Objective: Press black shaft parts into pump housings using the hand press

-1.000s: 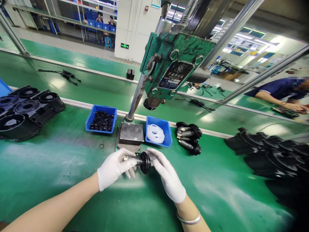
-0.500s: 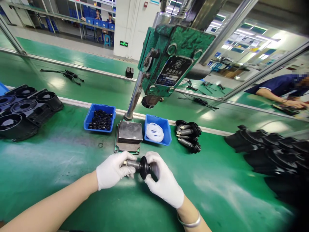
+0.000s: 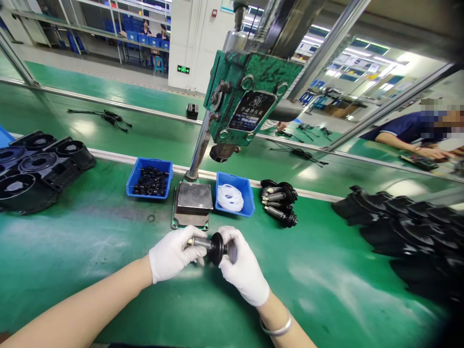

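Note:
A metal shaft assembly with black discs [image 3: 217, 249] lies crosswise between my two white-gloved hands, just in front of the press base. My left hand [image 3: 179, 253] is closed around its grey cylindrical end, where a pale tip shows. On the other side, my right hand [image 3: 241, 263] grips the rim of the black discs with thumb and fingers; part of the disc end is hidden by it. Behind my hands stands the green hand press [image 3: 250, 96], its ram raised above a metal block [image 3: 195, 197] on the base.
Left of the press is a blue bin [image 3: 149, 178] of small black rings; right of it, another blue bin [image 3: 241, 193] holds white rings. Several similar shaft assemblies [image 3: 279, 203] lie beyond. Black housings [image 3: 39, 169] sit left, more black parts [image 3: 395, 222] right. A co-worker's arm [image 3: 402, 142] shows far right.
My right hand has shifted slightly left and its fingers sit closer around the disc end. My left hand keeps its hold on the cylinder. The camera view has moved a little.

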Motion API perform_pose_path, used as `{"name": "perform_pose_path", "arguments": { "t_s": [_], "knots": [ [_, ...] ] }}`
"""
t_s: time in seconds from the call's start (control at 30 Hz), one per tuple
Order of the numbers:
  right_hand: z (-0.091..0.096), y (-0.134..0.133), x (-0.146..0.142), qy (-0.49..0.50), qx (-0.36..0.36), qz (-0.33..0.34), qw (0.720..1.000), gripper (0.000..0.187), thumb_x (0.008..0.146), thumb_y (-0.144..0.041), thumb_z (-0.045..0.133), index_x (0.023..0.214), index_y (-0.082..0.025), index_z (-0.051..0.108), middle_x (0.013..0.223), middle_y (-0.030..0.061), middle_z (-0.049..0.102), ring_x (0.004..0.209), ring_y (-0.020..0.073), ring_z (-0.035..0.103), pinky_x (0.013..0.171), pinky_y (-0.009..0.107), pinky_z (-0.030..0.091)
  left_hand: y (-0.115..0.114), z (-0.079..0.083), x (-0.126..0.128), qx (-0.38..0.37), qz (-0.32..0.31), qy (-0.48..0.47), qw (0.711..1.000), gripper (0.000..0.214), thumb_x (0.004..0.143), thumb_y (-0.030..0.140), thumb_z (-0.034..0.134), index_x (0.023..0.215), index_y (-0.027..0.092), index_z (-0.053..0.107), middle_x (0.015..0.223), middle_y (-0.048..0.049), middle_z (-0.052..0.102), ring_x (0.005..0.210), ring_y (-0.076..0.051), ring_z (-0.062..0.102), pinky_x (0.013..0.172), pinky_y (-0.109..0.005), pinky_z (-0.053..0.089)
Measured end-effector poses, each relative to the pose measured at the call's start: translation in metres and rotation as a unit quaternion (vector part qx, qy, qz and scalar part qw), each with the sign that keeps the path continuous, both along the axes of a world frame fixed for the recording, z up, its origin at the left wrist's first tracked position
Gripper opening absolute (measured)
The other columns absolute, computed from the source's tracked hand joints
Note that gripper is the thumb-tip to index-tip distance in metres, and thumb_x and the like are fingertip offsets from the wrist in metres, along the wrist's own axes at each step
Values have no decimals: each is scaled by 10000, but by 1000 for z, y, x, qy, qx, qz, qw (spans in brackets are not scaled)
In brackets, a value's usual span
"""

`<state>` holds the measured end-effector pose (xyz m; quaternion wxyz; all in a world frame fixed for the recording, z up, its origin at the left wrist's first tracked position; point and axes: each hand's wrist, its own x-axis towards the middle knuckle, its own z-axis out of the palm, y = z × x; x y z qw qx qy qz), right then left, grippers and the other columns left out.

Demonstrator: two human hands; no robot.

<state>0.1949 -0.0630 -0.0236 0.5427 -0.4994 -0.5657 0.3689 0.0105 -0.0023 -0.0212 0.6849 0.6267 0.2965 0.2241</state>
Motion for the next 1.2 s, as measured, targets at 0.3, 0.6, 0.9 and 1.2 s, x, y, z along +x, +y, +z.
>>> {"name": "perform_pose_path", "arguments": {
  "t_s": [0.3,0.6,0.9,1.2],
  "knots": [
    [19,1,14,393,-149,67,905,389,693,-342,807,962,-259,539,1005,16,577,689,164,542,563,252,384,1,5,-2,82,87,-49,992,377,977,439,409,1212,166,521,977,-80,676,741,-169,666,713,-317,532],
    [21,1,22,401,-138,89,901,337,714,-335,812,964,-248,603,978,23,581,692,154,531,574,255,385,17,22,-14,142,221,-64,963,283,945,339,530,1188,197,547,994,-66,685,761,-163,685,757,-318,545],
    [20,5,28,347,-151,103,920,330,742,-395,799,968,-243,614,1002,21,540,700,146,520,579,254,402,122,68,-90,391,273,367,798,272,919,266,469,1119,195,639,1161,-79,697,1067,-226,647,985,-359,480],
    [13,9,31,344,-150,104,921,378,732,-401,807,958,-240,551,920,4,506,691,145,501,574,252,412,146,65,-51,351,2,573,741,199,870,303,656,1032,194,697,1083,-75,713,995,-241,669,915,-422,510]
  ]
}}
